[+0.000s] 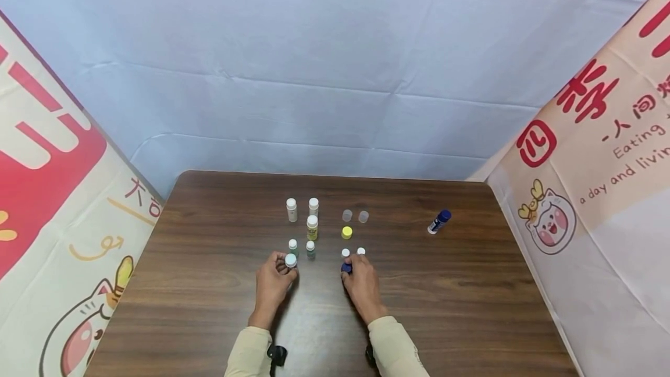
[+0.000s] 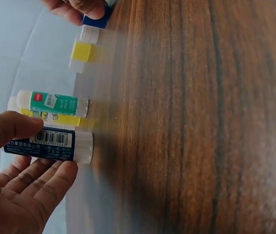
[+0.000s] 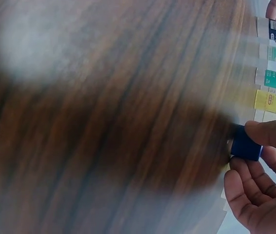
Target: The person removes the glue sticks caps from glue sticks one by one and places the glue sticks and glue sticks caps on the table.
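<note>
In the left wrist view, my left hand [image 2: 23, 183] holds an uncapped dark blue glue stick [image 2: 40, 144] upright between thumb and fingers; its white top [image 1: 291, 260] shows from above. I cannot tell whether its base touches the table. My right hand [image 1: 364, 284] pinches a blue cap [image 3: 247, 145] low at the tabletop. Two green glue sticks [image 1: 311, 251] stand just beyond the left hand, with a yellow glue stick [image 1: 312, 229] behind them. Two small white caps [image 1: 361, 251] sit just past the right fingers, partly covered by them.
Two pale glue sticks [image 1: 291, 210] stand farther back on the brown table [image 1: 471, 301]. A yellow cap [image 1: 347, 232] and two translucent caps [image 1: 363, 216] lie right of them. Off to the right is a blue-capped glue stick [image 1: 439, 221]. Cloth walls [image 1: 314, 74] surround the table's back and sides.
</note>
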Demonstrator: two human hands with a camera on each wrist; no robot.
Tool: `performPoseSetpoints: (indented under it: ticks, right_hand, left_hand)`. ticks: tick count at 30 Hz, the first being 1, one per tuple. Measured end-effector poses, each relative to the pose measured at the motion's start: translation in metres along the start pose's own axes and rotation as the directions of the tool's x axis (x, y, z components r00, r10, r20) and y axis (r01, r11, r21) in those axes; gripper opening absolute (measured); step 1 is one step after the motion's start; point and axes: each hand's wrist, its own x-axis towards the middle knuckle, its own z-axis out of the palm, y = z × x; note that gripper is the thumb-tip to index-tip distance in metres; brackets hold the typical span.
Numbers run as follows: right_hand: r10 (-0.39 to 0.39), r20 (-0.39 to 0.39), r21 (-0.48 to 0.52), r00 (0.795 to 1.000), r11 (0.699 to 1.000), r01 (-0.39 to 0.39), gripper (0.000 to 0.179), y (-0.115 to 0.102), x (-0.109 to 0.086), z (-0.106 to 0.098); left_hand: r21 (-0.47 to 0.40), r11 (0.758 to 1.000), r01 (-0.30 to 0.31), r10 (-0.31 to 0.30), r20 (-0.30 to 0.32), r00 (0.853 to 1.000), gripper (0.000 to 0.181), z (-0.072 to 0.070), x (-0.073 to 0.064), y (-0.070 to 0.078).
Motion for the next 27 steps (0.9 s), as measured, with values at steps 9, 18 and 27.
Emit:
performPoseSetpoints:
  ticks: [9,18,27]
  right_hand:
    - [0.021,0.011,-0.007,1.000,1.000,-0.021,0.032,0.000,0.000,-0.005]
    - [0.031,-0.135,0.017,0.990,0.999,-0.029,0.028,0.005,0.009,-0.027]
    - [0.164,-0.315,0.096,0.935,0.985,-0.140,0.013,0.041,0.029,-0.069]
  left_hand:
    - [0.020,1.000,-0.016,0.016,0.001,1.000,0.026,-0.001,0.000,-0.001]
    - [0.031,1.000,-0.005,0.006,-0.015,1.000,0.026,0.000,0.000,-0.002]
    - [0.032,0.999,-0.019,0.020,-0.029,0.999,0.026,-0.001,-0.001,-0.002]
